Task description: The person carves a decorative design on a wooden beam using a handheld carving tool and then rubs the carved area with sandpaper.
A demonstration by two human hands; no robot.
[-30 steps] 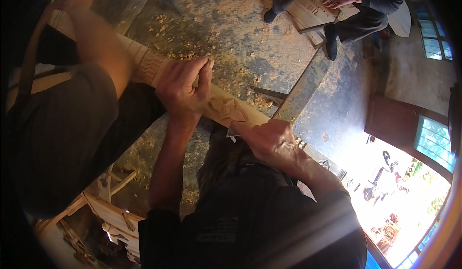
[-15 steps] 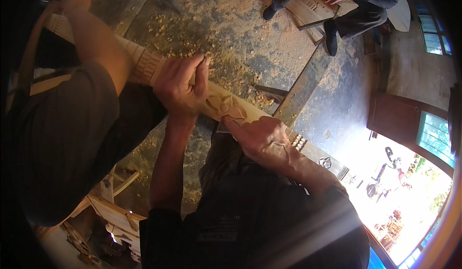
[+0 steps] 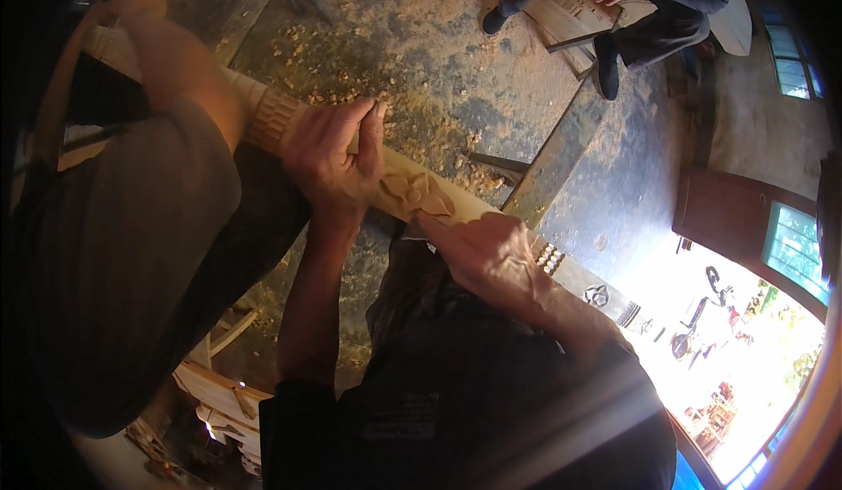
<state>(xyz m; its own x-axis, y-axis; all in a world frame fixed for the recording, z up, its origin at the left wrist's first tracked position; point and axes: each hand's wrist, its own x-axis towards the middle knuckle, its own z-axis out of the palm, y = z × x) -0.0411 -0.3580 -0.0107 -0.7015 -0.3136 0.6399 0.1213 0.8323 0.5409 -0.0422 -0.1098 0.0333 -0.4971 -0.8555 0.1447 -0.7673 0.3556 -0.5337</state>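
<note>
Mid-frame, your board [image 3: 465,199] has its flower [image 3: 414,192] carved, wood alongside plain; whether your left hand [image 3: 336,157] or right hand [image 3: 487,253] grips is unclear.

Board [image 3: 467,199] runs upper left to lower right — left hand [image 3: 331,159] on it, left of the flower relief [image 3: 414,192]; right hand [image 3: 485,255] at the relief's lower right. Shavings [image 3: 484,175] lie on floor [image 3: 421,60] beyond (co-worker [image 3: 662,41] farther right).
</note>
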